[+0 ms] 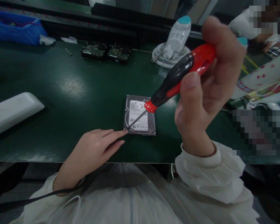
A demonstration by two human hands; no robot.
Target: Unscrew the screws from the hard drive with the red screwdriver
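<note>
A hard drive (pixel 138 119) lies flat on the green tabletop, its white label facing up. My right hand (pixel 214 77) is wrapped round the red and black handle of a screwdriver (pixel 170 82). The shaft slants down to the left, and its tip meets the drive's near left corner, where a screw appears to sit. My left hand (pixel 95 147) rests on the table with its fingers stretched out. Its index fingertip touches that same corner, right beside the screwdriver tip.
Two opened drives with bare circuit boards (pixel 106 53) lie farther back. Behind my right hand is a white fan (pixel 174 46) on its face. A blue bin (pixel 16 28) stands back left, a white elongated case (pixel 14 112) at left. Another person's sleeve (pixel 241 25) shows at far right.
</note>
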